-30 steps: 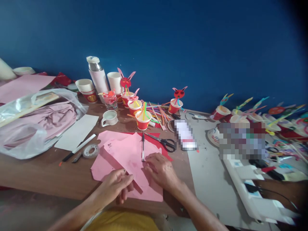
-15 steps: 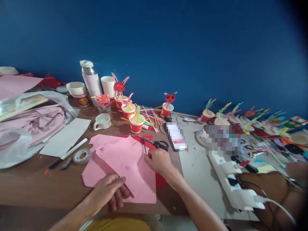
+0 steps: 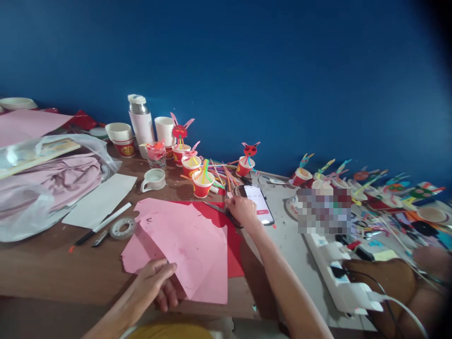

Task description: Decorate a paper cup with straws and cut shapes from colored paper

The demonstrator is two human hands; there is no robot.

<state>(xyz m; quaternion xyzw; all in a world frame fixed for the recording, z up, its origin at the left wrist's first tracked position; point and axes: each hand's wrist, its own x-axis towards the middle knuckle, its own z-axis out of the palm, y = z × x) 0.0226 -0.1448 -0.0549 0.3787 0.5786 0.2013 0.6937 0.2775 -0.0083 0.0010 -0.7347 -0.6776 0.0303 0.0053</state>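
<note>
Scissors (image 3: 213, 206) partly behind right hand (image 3: 243, 210)

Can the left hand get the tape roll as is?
Probably yes: the tape roll lies nearby, nothing standing between it and the left hand. That hand would likely need to release the pink sheet.

The pink paper sheet (image 3: 183, 240) I pinch by its near left edge is slightly raised there, over more pink paper (image 3: 136, 249), close to the wooden table's (image 3: 45, 270) front edge. It bears dark marks and a faint oval outline. Farther back, I partly cover scissors (image 3: 213, 206), blades pointing left.
</note>
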